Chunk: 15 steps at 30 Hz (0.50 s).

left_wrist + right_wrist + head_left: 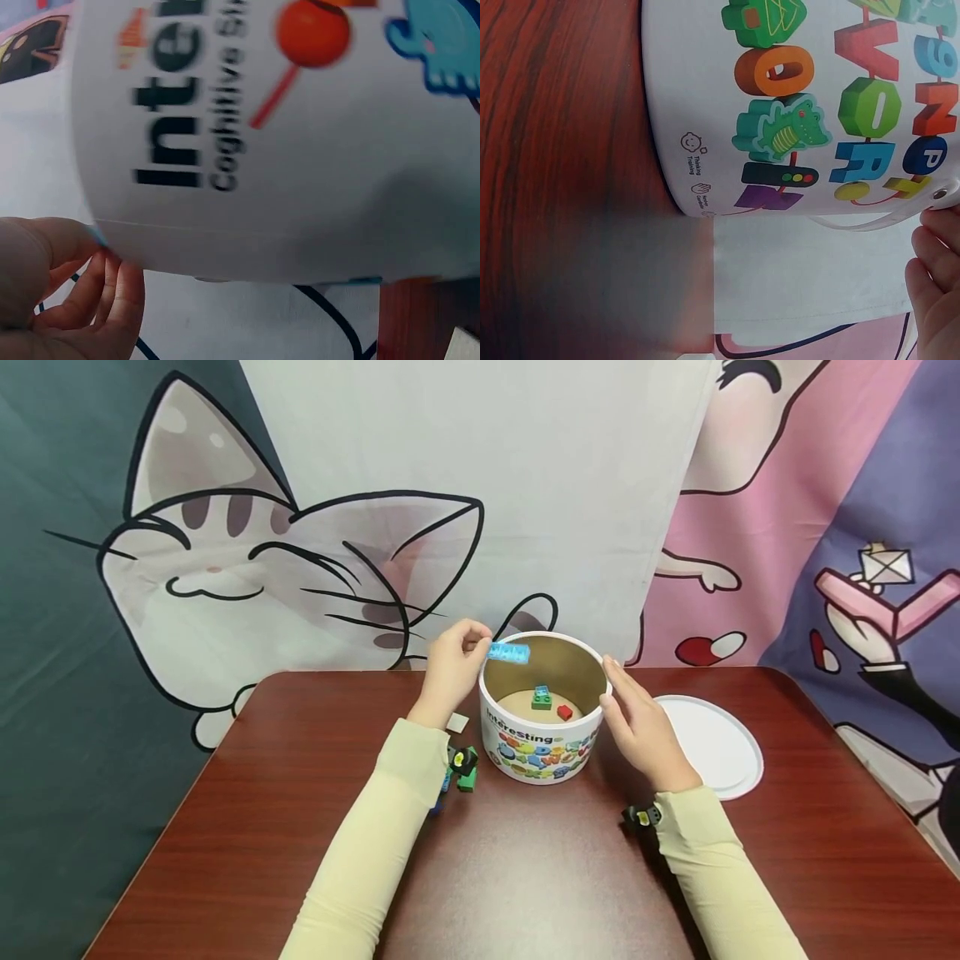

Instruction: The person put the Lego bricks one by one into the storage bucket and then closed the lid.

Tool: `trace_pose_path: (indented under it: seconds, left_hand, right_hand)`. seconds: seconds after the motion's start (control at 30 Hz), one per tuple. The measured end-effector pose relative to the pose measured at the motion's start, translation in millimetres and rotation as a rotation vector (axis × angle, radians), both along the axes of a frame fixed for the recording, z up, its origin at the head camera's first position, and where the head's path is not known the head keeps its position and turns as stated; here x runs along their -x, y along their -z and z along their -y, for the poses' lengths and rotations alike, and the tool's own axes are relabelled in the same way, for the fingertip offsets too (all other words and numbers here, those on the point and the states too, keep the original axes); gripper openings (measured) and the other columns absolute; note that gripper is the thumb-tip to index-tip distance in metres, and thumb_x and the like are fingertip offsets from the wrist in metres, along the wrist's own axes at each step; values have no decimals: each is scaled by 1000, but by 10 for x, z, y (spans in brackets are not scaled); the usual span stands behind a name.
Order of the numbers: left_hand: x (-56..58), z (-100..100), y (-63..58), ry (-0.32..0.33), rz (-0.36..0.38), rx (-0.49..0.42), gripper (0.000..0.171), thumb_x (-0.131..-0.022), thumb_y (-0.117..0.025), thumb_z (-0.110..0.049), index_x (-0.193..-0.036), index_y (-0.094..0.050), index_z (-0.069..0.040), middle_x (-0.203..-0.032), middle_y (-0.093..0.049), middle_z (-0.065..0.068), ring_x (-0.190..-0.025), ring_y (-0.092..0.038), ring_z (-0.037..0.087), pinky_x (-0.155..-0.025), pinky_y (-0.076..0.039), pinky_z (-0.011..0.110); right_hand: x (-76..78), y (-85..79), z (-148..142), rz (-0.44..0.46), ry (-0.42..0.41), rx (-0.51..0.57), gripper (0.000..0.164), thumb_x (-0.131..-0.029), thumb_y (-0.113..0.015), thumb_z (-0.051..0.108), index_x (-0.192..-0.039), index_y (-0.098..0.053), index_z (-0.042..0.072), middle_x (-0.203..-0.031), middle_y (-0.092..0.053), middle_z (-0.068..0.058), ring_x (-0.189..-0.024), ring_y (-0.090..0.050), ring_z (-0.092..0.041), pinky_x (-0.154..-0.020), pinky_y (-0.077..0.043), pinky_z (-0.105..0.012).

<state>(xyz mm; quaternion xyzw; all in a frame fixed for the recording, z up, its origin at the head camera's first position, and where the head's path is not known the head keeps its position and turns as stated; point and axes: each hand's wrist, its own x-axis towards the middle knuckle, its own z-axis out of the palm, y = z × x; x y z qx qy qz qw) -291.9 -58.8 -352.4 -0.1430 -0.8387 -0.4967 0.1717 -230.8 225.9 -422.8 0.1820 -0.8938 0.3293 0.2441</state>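
Note:
A light blue toy brick is pinched between the thumb and fingers of my left hand, above the left rim of a white printed bucket. In the left wrist view the bucket wall hides most of that brick. On the bucket floor lie a green brick with a small blue one at it, and a red brick. My right hand rests against the right side of the rim, its fingers fairly straight. The right wrist view shows the fingertips near the handle's rivet.
Green bricks and blue ones lie left of the bucket, partly hidden by my left wrist. Behind them is a flat whitish piece. A round white lid lies on the brown table at the right. Printed cloth hangs behind.

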Motion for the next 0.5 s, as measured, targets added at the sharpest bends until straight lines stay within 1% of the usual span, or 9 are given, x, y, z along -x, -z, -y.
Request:
trace_pose_path:
  seconds: [0.1,0.17,0.33,0.43,0.5]
  left_hand:
    - [13,-15,30,-9,-28,15,13,-101,-62,-10,-107,-69,-2,-102,-71,13,-93,-68,23,-84,-56,34]
    - [4,-8,45,-9,-34,0,15,-101,-60,-11,-110,-67,-2,-103,-71,14,-94,-69,24,-85,-57,35]
    - [-62,63,86,-6,-38,-20,19,-100,-59,-12,-114,-66,0,-104,-71,15,-95,-69,26,-86,-56,37]
    - [-109,124,110,3,-35,-1,19,-100,-59,-12,-114,-66,-1,-102,-71,14,-94,-69,25,-85,-56,38]
    - [-147,169,120,17,-19,18,19,-99,-59,-12,-114,-66,-2,-102,-72,12,-93,-68,24,-85,-55,38]
  right_hand:
    - [3,-1,6,2,-2,1,55,-103,-57,21,-154,-42,9,-156,-43,-13,-143,-42,-35,-115,-33,-53]
    - [4,2,9,1,-2,-1,55,-103,-56,23,-154,-42,9,-156,-44,-12,-143,-42,-34,-115,-33,-53]
    - [11,8,6,-2,-3,-4,54,-104,-55,26,-155,-42,10,-156,-44,-12,-142,-42,-36,-114,-34,-56]
    - [12,6,1,4,0,-4,55,-104,-55,25,-155,-42,10,-157,-43,-12,-142,-42,-36,-114,-34,-57]
    - [11,4,-2,4,2,-5,55,-103,-56,22,-155,-42,10,-157,-43,-12,-142,-42,-37,-113,-34,-57]
